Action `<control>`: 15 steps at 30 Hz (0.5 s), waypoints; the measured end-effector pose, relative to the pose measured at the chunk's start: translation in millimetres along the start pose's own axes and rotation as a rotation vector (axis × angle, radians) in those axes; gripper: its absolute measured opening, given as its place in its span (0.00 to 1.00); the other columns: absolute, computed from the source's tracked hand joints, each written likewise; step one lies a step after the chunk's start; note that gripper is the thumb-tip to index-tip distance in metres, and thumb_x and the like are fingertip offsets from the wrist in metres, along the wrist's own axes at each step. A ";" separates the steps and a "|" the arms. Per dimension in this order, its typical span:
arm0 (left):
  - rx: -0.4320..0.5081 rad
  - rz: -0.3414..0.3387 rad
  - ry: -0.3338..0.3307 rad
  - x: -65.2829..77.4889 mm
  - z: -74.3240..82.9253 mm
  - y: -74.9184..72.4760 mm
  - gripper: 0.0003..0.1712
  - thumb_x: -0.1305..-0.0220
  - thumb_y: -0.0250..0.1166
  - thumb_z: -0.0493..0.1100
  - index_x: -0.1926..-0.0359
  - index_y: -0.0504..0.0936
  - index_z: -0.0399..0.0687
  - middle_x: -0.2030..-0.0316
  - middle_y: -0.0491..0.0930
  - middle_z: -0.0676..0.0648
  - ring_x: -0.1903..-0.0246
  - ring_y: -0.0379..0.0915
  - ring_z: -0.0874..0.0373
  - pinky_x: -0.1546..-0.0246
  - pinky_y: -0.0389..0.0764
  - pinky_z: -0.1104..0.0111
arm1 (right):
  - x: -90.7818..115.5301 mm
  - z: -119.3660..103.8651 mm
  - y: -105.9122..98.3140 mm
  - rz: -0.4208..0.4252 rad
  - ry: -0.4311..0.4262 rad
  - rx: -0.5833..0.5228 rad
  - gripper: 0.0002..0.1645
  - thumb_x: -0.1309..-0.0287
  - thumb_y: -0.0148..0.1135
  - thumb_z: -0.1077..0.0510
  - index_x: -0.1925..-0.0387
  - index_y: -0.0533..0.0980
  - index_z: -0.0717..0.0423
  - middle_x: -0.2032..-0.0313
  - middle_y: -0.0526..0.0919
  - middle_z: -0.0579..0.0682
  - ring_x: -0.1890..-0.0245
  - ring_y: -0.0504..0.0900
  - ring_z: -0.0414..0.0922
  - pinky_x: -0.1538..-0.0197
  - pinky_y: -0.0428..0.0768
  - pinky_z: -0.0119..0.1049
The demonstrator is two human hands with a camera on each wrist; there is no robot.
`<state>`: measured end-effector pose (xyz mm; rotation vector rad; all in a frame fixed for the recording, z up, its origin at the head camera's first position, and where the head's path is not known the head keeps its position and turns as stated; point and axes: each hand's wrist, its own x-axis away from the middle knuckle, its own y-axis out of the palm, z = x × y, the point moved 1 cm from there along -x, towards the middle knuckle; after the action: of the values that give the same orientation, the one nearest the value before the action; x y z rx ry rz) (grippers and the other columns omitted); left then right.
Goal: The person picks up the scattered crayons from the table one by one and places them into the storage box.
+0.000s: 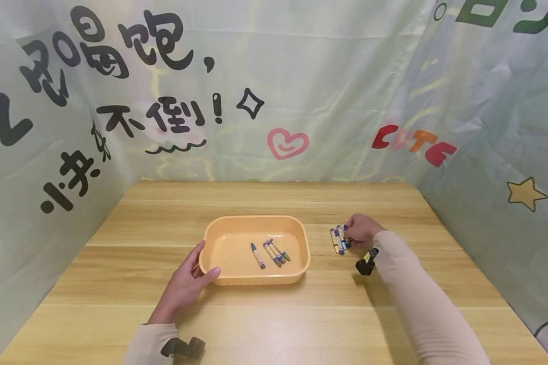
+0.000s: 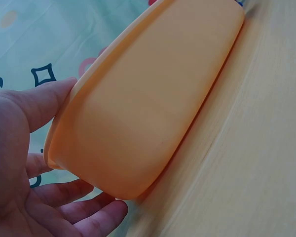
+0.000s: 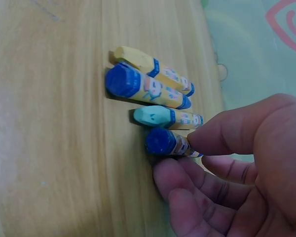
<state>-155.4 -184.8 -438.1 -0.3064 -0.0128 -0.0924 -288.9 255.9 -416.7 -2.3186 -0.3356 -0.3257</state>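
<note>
Orange tray held at its near corner, crayons pinched beside it.

Nearest, the orange tray [image 1: 255, 276] is gripped at its near left corner by the left hand [image 1: 184, 284], thumb over the rim and fingers curled under. Inside the tray, four crayons [image 1: 270, 252] are seen lying loose. Farther right, on the wooden table [image 1: 274, 324], a dark blue crayon [image 3: 170, 143] is pinched by the right hand [image 1: 361, 229]; three more crayons [image 3: 153, 89] are lined up just beside it.
</note>
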 end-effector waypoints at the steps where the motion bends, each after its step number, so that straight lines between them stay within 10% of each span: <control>1: 0.002 0.001 0.005 0.1 0.3 0.2 0.52 0.39 0.70 0.44 0.24 0.47 0.41 0.28 0.51 0.36 0.33 0.56 0.44 0.40 0.69 0.64 | -0.3 0.3 -0.6 -0.004 0.005 0.001 0.10 0.49 0.54 0.71 0.63 0.65 0.66 0.72 0.74 0.53 0.81 0.72 0.40 0.76 0.77 0.29; 15: -0.009 0.002 -0.020 -1.8 -1.4 -0.3 0.52 0.39 0.70 0.45 0.24 0.47 0.43 0.27 0.51 0.36 0.32 0.56 0.44 0.39 0.67 0.63 | 1.2 -12.4 -19.9 -0.027 -0.037 -0.060 0.22 0.48 0.50 0.71 0.50 0.67 0.78 0.71 0.74 0.55 0.76 0.76 0.42 0.68 0.85 0.37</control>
<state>-157.3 -185.3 -439.4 -0.3167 -0.0320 -0.0873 -296.0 260.7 -394.8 -2.3827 -0.3799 -0.3103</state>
